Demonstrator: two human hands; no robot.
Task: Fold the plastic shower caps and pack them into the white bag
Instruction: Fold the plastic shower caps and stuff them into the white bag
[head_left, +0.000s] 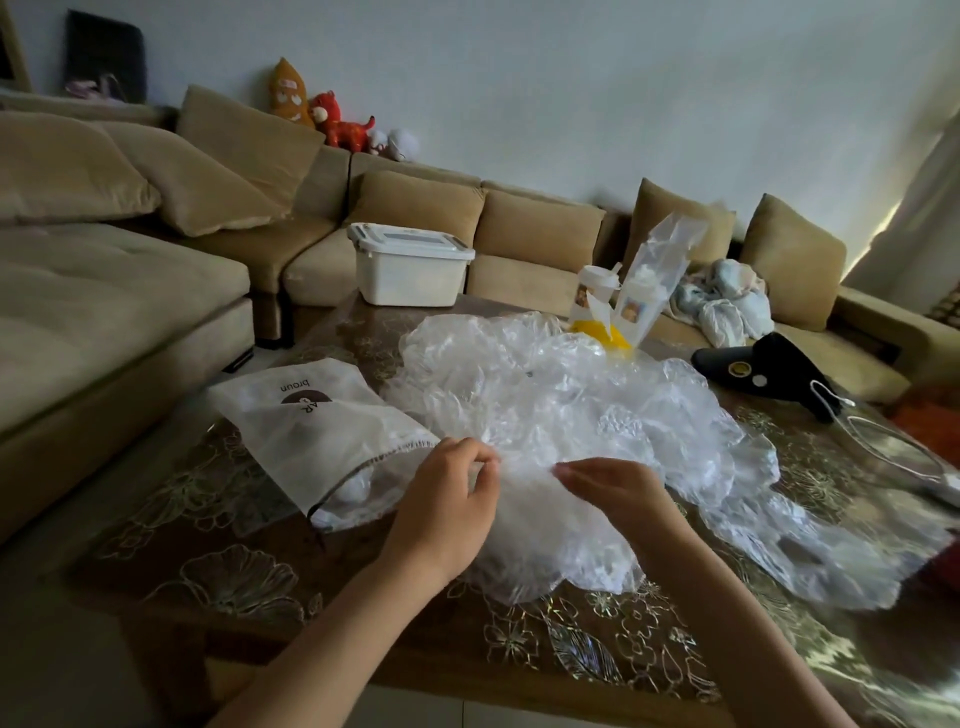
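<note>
Floral table (234, 571), shower cap pile (545, 395) beside white bag (311, 431). Left grip (447, 499), right grip (618, 493) both pinching nearest cap (540, 540). Likely flimsy, light, slippery; best taken at gathered rim.

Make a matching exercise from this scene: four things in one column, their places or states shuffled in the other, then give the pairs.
Things:
1. bag
2. box
3. red toy
4. caps

Places or states:
a. up on the sofa back
b. pinched by the left hand and right hand
c. flat on the table, left of both hands
d. lid on, beyond the bag

Pairs: 1-c; 2-d; 3-a; 4-b
</note>
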